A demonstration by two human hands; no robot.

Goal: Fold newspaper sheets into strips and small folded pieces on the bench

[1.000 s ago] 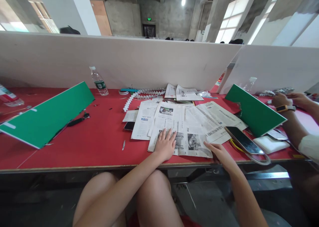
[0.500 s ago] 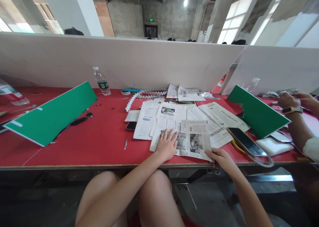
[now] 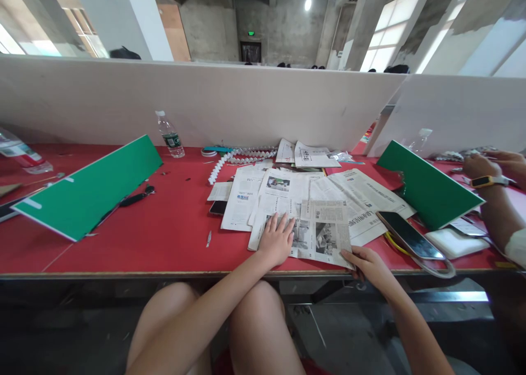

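Observation:
My left hand (image 3: 276, 241) lies flat with fingers spread on a sheet of newspaper (image 3: 326, 238) near the table's front edge. At that sheet's lower right corner, my right hand (image 3: 365, 262) pinches the paper between thumb and fingers. The corner reaches slightly over the table edge. Under and behind it spread several more newspaper sheets (image 3: 242, 199), overlapping one another. A dark phone (image 3: 218, 208) is partly covered by the papers on their left side.
Green boards (image 3: 92, 186) stand tilted at left and right. A phone (image 3: 406, 235) rests on a white block at right, beside a co-worker's hand (image 3: 480, 168) with a watch. A folded paper chain (image 3: 246, 157), a bottle (image 3: 169, 136) and a small blade (image 3: 209, 238) are on the red table.
The view has shifted very slightly, so everything sits a little further right. Both hands keep their places on the newspaper.

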